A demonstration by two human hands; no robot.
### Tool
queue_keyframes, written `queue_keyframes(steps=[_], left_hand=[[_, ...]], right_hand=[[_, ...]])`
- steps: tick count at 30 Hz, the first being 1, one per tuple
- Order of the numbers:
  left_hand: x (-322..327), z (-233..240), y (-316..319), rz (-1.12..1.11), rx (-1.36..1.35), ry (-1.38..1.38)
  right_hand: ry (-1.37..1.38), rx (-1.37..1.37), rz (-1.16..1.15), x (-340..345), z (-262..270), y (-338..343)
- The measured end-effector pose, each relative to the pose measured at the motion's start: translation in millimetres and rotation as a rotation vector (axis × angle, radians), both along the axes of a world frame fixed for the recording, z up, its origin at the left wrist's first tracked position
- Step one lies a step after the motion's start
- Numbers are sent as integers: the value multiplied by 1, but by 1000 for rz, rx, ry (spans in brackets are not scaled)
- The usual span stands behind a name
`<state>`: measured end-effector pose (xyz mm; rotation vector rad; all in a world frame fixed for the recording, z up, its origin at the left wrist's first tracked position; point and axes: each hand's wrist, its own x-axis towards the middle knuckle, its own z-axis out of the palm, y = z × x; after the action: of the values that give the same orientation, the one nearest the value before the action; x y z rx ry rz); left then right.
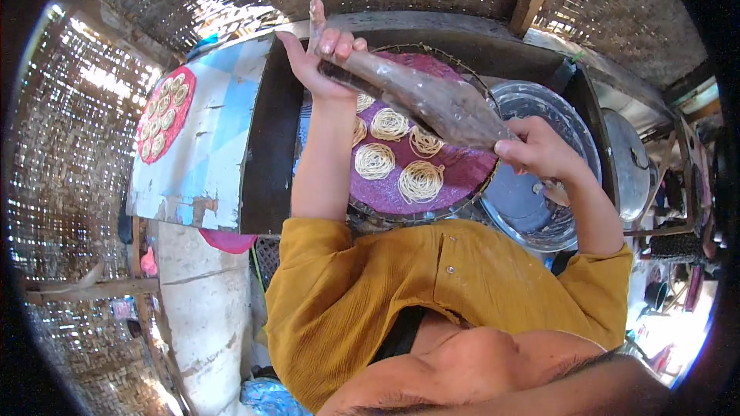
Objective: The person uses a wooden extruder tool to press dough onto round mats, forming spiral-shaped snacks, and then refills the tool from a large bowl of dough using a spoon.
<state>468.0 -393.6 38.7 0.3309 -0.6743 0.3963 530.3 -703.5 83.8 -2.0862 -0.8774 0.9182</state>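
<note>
My left hand (335, 58) holds the upper left end of a long, brownish, translucent plastic bag (428, 95), with some fingers curled over it and the thumb and one finger apart. The other end of the bag is gripped by my right hand (535, 147), between thumb and fingers. Below the slanting bag lies a round tray with a purple sheet (378, 199). Several coils of pale noodle-like strands (421, 182) rest on that sheet, and the bag and my left forearm hide part of it. What the bag contains cannot be told.
A large metal basin (514, 202) with whitish smears stands right of the tray. Dark wooden boards (263, 173) frame both. On the blue-and-white surface (222, 127) at left lies a red round sheet (173, 141) with more coils. A lidded metal pot (624, 162) is at far right.
</note>
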Motion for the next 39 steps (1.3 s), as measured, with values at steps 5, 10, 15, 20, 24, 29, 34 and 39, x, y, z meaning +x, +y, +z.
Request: queue_keyframes(steps=[5, 10, 15, 20, 24, 29, 34, 39], left_hand=[[2, -10, -27, -24, 2, 84], [19, -18, -38, -82, -13, 138], [44, -49, -47, -191, 542, 405], [34, -98, -83, 145, 1282, 792], [33, -87, -89, -108, 1219, 1022], [43, -112, -82, -227, 1154, 1023], [24, -112, -77, 523, 1753, 818], [-18, -91, -66, 1042, 2300, 168]], right_hand=[[49, 13, -35, -2, -10, -23], [59, 38, -40, 2, -12, -35], [61, 67, -73, 0, -22, -37], [56, 95, -113, 1, -23, -34], [-2, 63, -122, 4, -27, -34], [25, 142, -227, 6, -35, -33], [7, 196, -272, 14, -41, -40], [79, 267, -323, 11, -36, -45]])
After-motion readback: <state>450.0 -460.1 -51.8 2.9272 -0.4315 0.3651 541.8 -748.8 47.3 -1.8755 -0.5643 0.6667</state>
